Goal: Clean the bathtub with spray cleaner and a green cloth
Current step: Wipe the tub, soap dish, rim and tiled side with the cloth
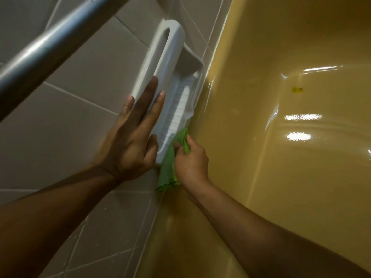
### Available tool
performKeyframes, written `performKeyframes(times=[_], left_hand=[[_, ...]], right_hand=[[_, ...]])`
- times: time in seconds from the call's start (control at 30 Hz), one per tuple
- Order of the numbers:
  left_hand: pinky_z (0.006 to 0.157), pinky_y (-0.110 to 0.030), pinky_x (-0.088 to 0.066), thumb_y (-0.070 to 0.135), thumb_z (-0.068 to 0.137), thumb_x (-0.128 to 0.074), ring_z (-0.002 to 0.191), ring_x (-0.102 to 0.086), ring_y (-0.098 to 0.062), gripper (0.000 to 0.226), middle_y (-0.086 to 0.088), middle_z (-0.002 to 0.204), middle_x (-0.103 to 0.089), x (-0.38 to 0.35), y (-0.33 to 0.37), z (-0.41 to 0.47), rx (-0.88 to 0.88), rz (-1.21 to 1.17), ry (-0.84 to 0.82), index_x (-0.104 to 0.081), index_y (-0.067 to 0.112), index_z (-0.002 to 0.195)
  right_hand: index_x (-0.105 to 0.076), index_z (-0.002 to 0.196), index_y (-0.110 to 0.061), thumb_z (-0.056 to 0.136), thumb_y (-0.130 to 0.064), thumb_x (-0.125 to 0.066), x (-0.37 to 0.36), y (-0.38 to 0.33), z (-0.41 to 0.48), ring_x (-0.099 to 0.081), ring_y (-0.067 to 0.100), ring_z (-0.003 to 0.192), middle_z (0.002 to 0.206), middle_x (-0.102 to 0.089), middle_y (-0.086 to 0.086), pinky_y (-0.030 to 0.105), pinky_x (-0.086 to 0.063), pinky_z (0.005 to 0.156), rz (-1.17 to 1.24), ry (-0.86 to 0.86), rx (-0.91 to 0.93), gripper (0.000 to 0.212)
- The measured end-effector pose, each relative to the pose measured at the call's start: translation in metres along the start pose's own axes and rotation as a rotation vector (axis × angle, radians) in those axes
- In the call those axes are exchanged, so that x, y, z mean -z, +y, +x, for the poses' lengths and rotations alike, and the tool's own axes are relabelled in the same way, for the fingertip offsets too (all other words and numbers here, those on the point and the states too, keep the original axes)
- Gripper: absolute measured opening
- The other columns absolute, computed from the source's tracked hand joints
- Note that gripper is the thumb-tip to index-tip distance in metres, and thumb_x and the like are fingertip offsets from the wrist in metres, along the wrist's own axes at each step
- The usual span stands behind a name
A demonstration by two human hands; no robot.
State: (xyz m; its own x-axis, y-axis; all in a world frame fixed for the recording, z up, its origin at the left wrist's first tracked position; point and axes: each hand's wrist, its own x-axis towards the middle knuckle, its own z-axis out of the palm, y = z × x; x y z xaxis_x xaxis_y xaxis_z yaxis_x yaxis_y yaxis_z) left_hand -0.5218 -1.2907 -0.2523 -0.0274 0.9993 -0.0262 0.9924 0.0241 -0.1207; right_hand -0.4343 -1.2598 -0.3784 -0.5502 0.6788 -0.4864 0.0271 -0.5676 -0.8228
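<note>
Wiping step: judged to be the seam where the bathtub (301,167) rim meets the tiled wall (90,67), at the lower end of the white soap dish (176,57).
Right hand (190,161): fingers curled tight round the bunched green cloth (167,171). The cloth is pressed into the seam and touches the dish's lower corner, with its frilled end hanging below the hand.
Left hand (130,137): fingers straight and spread, laid flat on the dish's grab bar, thumb beside the dish's lower end. It holds nothing and appears to serve as a brace.
Spray cleaner: not in view.
Tub surface: glossy, with bright reflections; whether it is wet cannot be told. One small yellow speck (297,90) sits deep in the basin, well apart from the cloth.
Other fittings: a grey metal rail (50,43) crosses the upper left corner.
Progress: judged mid-task. The edge work is in hand, and the speck suggests the basin needs a further pass.
Method advised: fold the cloth to a firm edge and drive it along the seam in one direction with fingertip pressure. Turn to a clean face once it is soiled. On the dish's ridged tray, wipe along the ridges, not across.
Risk: the glossy tub may be slick, so the bracing hand should bear lightly on the ceramic bar.
</note>
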Motion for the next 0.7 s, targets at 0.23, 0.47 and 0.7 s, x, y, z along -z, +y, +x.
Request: performKeyframes(times=[0.23, 0.47, 0.7], left_hand=[[0.122, -0.064, -0.022, 0.007, 0.087, -0.053, 0.159, -0.012, -0.031, 0.081, -0.019, 0.17, -0.009, 0.003, -0.001, -0.003, -0.006, 0.032, 0.012, -0.02, -0.004, 0.159], [0.124, -0.054, -0.025, 0.019, 0.09, -0.048, 0.159, -0.014, -0.027, 0.083, -0.01, 0.173, -0.006, 0.002, 0.005, -0.005, 0.112, 0.088, 0.014, -0.012, 0.008, 0.164], [0.129, -0.04, -0.008, 0.017, 0.099, -0.052, 0.158, -0.004, -0.012, 0.087, 0.006, 0.173, -0.004, -0.015, 0.07, -0.011, 0.793, -0.109, 0.272, 0.004, 0.029, 0.165]], right_hand=[[-0.05, 0.149, -0.025, 0.101, -0.027, -0.064, 0.045, -0.02, 0.001, -0.057, 0.016, 0.13, 0.144, -0.059, -0.002, 0.024, -0.042, 0.109, -0.203, -0.063, 0.135, 0.051], [-0.043, 0.153, -0.031, 0.102, -0.023, -0.06, 0.096, -0.142, 0.033, -0.056, 0.011, 0.124, 0.143, -0.059, 0.0, 0.026, -0.046, 0.106, -0.394, -0.023, 0.597, 0.054], [-0.066, 0.132, -0.026, 0.105, -0.042, -0.047, 0.066, -0.216, 0.075, -0.062, 0.026, 0.114, 0.122, -0.064, 0.009, 0.044, -0.048, 0.103, -0.895, -0.102, 0.801, 0.037]])
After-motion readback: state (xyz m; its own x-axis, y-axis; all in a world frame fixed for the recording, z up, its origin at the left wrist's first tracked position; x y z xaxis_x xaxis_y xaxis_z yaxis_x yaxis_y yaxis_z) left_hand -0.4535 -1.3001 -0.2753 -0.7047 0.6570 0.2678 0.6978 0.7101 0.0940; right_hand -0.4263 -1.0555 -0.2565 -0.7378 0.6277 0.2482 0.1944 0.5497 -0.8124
